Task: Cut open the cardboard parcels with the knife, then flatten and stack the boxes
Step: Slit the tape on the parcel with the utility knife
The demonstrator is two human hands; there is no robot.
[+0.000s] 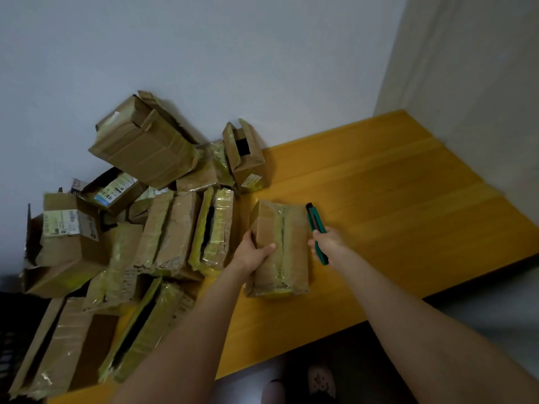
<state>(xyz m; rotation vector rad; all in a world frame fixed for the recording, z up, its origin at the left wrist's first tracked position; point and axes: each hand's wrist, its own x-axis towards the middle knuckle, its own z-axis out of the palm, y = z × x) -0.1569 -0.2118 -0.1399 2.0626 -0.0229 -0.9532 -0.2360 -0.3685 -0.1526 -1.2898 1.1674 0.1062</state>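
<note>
Pale walls [233, 53] meet in a corner behind a yellow wooden table [393, 199]. On the left side of the table sits a big pile of boxes [163, 228]. They are all brown cardboard with shiny yellowish tape. Many are slit open on top. Some have white labels [68, 223] with black print, but the words are too small and blurry to read. Near the middle of the table, just right of the pile, lies one small parcel [291, 243]. A strip of tape runs down its middle. The left hand [253, 252] grips its left edge, thumb on top. The right hand [326, 242] is curled tight round a green knife [315, 223]. The knife's dark tip points away, just beside the parcel's right edge.
</note>
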